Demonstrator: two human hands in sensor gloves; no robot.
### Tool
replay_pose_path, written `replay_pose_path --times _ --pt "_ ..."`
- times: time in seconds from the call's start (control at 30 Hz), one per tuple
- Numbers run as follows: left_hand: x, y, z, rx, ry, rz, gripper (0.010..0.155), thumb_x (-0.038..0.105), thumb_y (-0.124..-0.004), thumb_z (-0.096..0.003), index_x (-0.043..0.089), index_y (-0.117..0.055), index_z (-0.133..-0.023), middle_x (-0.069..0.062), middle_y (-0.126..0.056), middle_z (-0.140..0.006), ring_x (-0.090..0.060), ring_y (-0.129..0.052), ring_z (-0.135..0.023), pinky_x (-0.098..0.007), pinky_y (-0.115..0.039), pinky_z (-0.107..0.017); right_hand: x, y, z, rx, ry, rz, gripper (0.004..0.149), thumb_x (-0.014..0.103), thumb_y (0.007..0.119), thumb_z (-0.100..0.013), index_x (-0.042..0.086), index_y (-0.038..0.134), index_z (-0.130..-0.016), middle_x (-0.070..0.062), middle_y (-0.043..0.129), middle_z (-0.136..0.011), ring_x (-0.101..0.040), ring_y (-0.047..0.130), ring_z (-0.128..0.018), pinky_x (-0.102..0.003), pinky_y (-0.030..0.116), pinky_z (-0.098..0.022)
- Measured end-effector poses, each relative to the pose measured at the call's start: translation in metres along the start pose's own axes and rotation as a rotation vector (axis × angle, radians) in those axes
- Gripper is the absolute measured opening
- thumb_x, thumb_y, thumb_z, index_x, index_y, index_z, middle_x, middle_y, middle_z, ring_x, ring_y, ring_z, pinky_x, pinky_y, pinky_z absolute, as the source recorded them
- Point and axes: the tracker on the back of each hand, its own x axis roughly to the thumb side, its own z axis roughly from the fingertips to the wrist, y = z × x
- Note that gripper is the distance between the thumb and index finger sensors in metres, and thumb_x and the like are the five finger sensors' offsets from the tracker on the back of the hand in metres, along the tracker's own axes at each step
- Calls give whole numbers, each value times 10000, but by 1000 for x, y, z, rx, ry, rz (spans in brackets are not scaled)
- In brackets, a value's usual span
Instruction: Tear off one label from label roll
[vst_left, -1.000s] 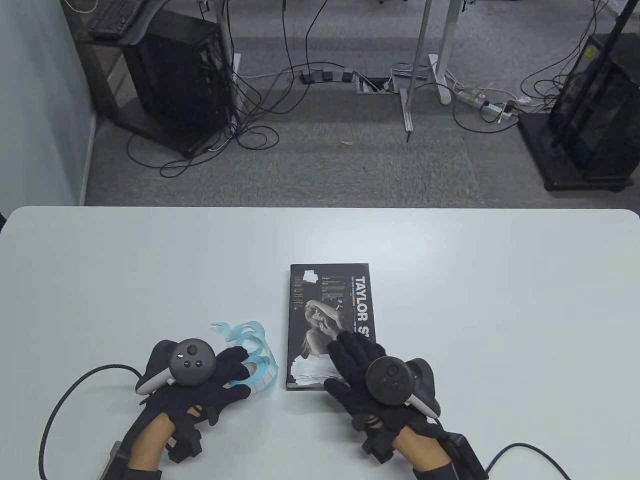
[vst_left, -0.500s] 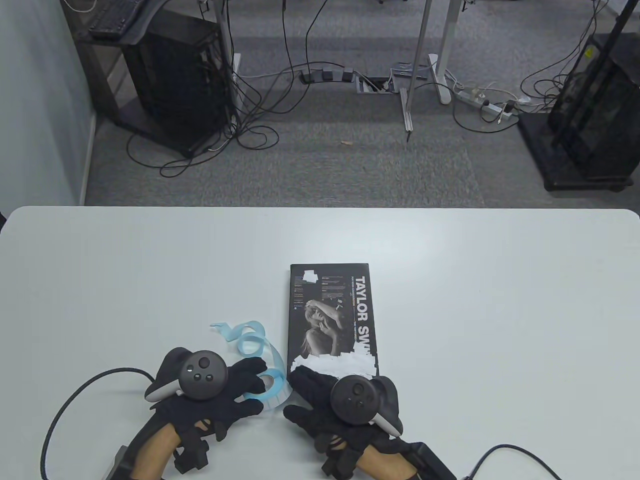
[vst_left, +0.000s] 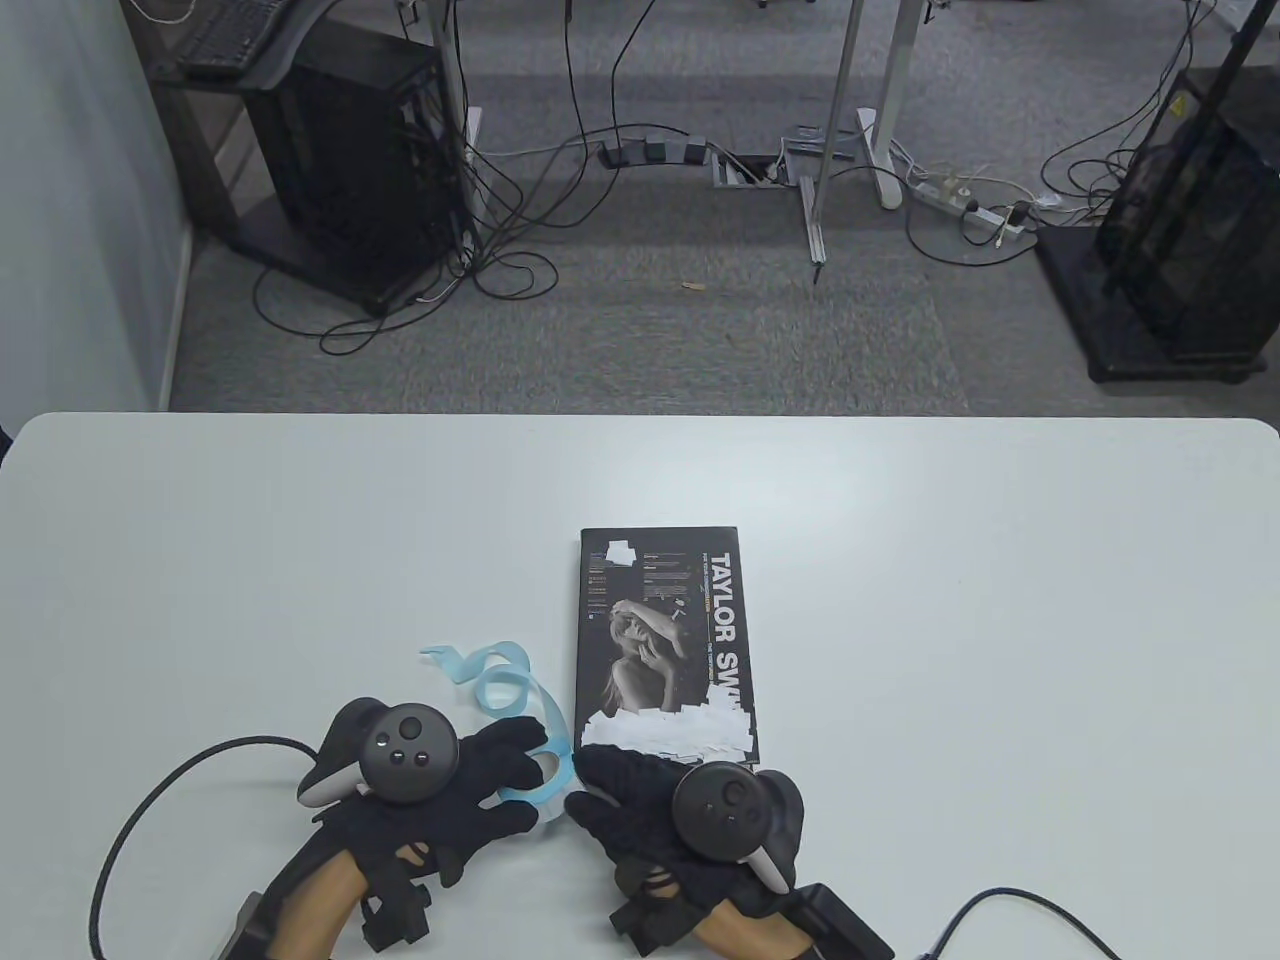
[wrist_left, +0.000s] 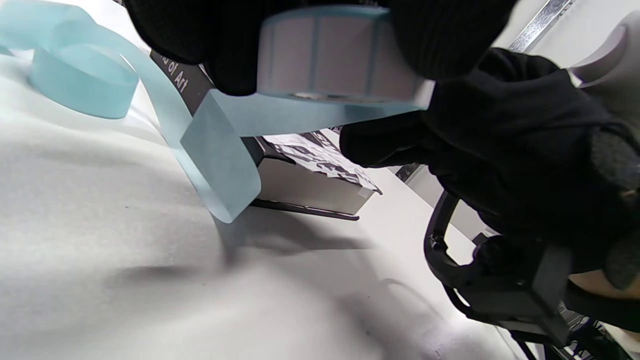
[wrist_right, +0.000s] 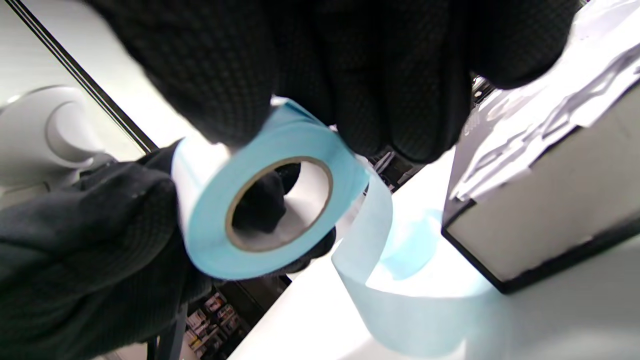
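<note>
Cables and desk legs crowd the grey carpet beyond the white bench (vst_left: 900, 560). Near its front edge the left hand (vst_left: 440, 790) grips the label roll (wrist_right: 260, 200) around its rim, held off the surface, seemingly to steady it. The right hand (vst_left: 640, 810) has its fingers (wrist_right: 360, 90) on the roll's outer wrap, likely hunting a label edge to peel. Spent blue backing strip (vst_left: 495, 680) curls away beside a book (vst_left: 665, 620) already patched with white labels.

Left hand (vst_left: 440, 790): fingers (wrist_left: 450, 30) curling around the label roll (wrist_right: 260, 210), gripping it. Right hand (vst_left: 650, 810): fingers (wrist_right: 360, 75) bending, touching the roll's rim.
</note>
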Motion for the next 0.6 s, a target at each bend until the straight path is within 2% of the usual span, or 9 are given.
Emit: replay_pose_path --times 0.33,0.6 --pt "0 -1 2 -12 -5 14 575 484 -752 -456 118 -710 -897 -152 -487 -1109 -354 -734 -967 -515 -630 -693 -6 -4 -3 -1 20 -58 383 297 955 -345 107 950 -677 -153 1044 -623 -337 1093 -499 -527 846 -452" --pt "-5 -1 3 -33 18 -13 575 483 -752 -457 119 -706 -900 -149 -484 -1110 -355 -731 -968 -516 -628 -693 -23 -21 -9 -26 74 -37 374 288 956 -345 110 957 -674 -155 1044 -624 -344 1087 -502 -531 836 -454"
